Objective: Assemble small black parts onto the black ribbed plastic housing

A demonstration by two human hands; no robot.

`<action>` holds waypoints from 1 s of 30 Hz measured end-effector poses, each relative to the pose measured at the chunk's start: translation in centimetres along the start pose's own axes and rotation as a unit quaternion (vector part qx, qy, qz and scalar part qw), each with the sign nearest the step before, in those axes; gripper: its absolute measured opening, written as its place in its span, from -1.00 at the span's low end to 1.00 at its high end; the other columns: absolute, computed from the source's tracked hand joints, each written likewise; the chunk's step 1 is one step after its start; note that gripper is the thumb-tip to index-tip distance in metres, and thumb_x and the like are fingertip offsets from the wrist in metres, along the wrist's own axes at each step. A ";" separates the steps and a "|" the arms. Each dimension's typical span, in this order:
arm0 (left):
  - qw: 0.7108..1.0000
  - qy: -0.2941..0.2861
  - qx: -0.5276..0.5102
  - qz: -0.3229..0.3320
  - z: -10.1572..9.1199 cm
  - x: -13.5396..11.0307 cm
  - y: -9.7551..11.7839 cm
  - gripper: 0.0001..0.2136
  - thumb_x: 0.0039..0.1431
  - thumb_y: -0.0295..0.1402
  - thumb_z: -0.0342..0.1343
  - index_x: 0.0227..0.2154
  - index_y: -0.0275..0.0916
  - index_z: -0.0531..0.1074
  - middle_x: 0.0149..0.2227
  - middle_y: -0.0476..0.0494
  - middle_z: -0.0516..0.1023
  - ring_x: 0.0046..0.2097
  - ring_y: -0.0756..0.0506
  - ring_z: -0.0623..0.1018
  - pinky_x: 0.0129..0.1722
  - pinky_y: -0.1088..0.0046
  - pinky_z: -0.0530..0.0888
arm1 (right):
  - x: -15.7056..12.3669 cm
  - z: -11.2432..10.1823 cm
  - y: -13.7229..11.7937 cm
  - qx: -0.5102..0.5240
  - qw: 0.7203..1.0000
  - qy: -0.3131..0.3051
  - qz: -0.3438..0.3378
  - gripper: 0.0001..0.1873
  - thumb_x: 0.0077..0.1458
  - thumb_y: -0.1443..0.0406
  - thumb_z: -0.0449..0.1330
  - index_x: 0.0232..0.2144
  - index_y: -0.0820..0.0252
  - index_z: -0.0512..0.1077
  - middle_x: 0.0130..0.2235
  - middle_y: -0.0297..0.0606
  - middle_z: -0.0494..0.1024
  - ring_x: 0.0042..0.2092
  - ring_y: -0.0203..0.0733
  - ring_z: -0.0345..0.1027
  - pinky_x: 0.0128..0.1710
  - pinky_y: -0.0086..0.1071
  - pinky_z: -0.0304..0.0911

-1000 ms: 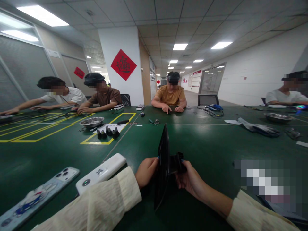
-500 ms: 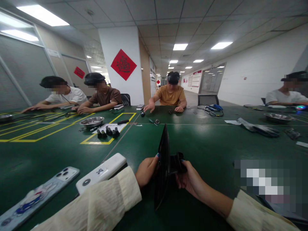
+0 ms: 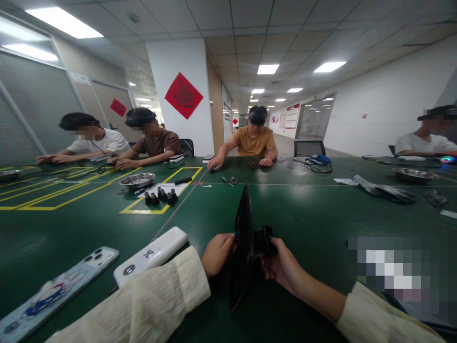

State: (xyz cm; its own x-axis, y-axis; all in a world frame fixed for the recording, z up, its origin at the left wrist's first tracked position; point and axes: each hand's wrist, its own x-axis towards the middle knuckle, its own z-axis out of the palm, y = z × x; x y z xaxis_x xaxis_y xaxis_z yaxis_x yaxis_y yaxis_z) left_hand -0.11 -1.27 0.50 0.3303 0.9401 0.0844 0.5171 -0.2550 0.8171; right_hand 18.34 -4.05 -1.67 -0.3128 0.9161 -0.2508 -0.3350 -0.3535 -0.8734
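A thin black flat panel [image 3: 242, 247] stands on edge on the green table [image 3: 307, 214], seen nearly edge-on. My left hand [image 3: 217, 255] grips its left face, fingers curled against it. My right hand [image 3: 282, 264] is closed on a small black part [image 3: 263, 240] that sits against the panel's right face. Both wrists wear cream sleeves.
A white power bank [image 3: 152, 255] and a phone [image 3: 57, 288] lie at my near left. Further off are several small black parts [image 3: 160, 196] on a paper, a metal bowl [image 3: 137, 180], gloves [image 3: 383, 190] and a second bowl [image 3: 414, 174]. Several people sit around the table.
My hands and the panel have barely shifted. The person in the orange shirt opposite reached a hand out to the left and set it on a small object on the table.
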 end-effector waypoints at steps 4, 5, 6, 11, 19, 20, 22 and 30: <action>1.000 0.000 -0.003 0.003 0.0 0.0 0.1 -0.50 0.15 -0.04 -0.25 -0.50 -0.33 0.44 -0.51 -0.11 0.49 -0.35 -0.12 0.46 -0.32 0.44 0.37 | -0.2 0.2 -0.3 -0.001 1.000 0.003 0.005 -0.53 0.08 0.01 -0.19 -0.55 0.23 0.25 -0.65 -0.37 0.29 -0.68 -0.38 0.15 -0.64 -0.46 -0.13; 1.000 0.001 -0.006 -0.001 0.0 0.0 0.1 -0.49 0.15 -0.04 -0.26 -0.51 -0.33 0.44 -0.52 -0.11 0.48 -0.36 -0.13 0.46 -0.32 0.44 0.37 | -0.2 0.2 -0.3 -0.002 1.000 0.002 0.005 -0.53 0.08 0.01 -0.19 -0.55 0.23 0.25 -0.65 -0.37 0.29 -0.68 -0.37 0.15 -0.64 -0.46 -0.13; 1.000 0.002 -0.008 -0.006 0.0 0.0 0.1 -0.47 0.16 -0.03 -0.28 -0.52 -0.33 0.44 -0.53 -0.11 0.48 -0.36 -0.13 0.46 -0.33 0.44 0.37 | -0.2 0.2 -0.3 -0.002 1.000 0.000 0.005 -0.53 0.08 0.00 -0.18 -0.54 0.23 0.25 -0.65 -0.36 0.30 -0.68 -0.37 0.15 -0.64 -0.46 -0.13; 1.000 -0.001 0.005 0.000 -0.1 0.1 0.1 -0.51 0.16 -0.07 -0.27 -0.51 -0.31 0.44 -0.50 -0.11 0.49 -0.33 -0.13 0.46 -0.28 0.45 0.37 | -0.2 0.0 -0.2 0.002 1.000 -0.002 0.004 -0.54 0.07 -0.01 -0.16 -0.52 0.23 0.24 -0.65 -0.38 0.30 -0.67 -0.38 0.15 -0.64 -0.46 -0.14; 1.000 0.007 0.004 -0.012 0.2 0.1 0.1 -0.45 0.17 -0.02 -0.30 -0.50 -0.35 0.44 -0.52 -0.12 0.47 -0.34 -0.14 0.46 -0.31 0.43 0.36 | -0.4 0.3 -0.4 -0.004 1.000 0.003 0.016 -0.52 0.10 0.03 -0.24 -0.54 0.24 0.25 -0.65 -0.36 0.30 -0.68 -0.38 0.16 -0.63 -0.46 -0.13; 1.000 0.007 0.005 -0.013 0.2 0.1 0.1 -0.45 0.17 -0.02 -0.30 -0.51 -0.35 0.44 -0.53 -0.12 0.47 -0.34 -0.14 0.46 -0.31 0.43 0.36 | -0.4 0.3 -0.4 -0.005 1.000 0.004 0.014 -0.52 0.10 0.03 -0.24 -0.54 0.24 0.25 -0.65 -0.36 0.31 -0.68 -0.38 0.16 -0.63 -0.46 -0.13; 1.000 0.005 0.009 -0.011 0.1 0.1 0.1 -0.47 0.17 -0.04 -0.30 -0.52 -0.34 0.44 -0.53 -0.12 0.48 -0.34 -0.14 0.46 -0.30 0.43 0.36 | -0.4 0.3 -0.4 -0.004 1.000 0.002 0.008 -0.52 0.09 0.01 -0.20 -0.54 0.24 0.25 -0.64 -0.36 0.32 -0.67 -0.38 0.16 -0.64 -0.46 -0.14; 1.000 -0.005 0.008 0.006 -0.1 -0.1 0.5 -0.56 0.14 -0.12 -0.23 -0.48 -0.33 0.45 -0.49 -0.12 0.49 -0.33 -0.13 0.46 -0.27 0.43 0.37 | 0.0 -0.1 0.0 -0.001 1.000 -0.011 0.006 -0.52 0.06 -0.03 -0.17 -0.53 0.24 0.25 -0.64 -0.37 0.31 -0.67 -0.39 0.16 -0.64 -0.46 -0.14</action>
State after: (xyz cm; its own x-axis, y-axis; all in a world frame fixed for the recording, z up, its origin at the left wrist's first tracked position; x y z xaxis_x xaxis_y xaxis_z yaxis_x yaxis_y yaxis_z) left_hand 0.05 -1.42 0.93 0.3439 0.9348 0.0889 0.5254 -0.2700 0.8069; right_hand 18.49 -4.04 -1.69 -0.3366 0.9072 -0.2524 -0.3283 -0.3643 -0.8715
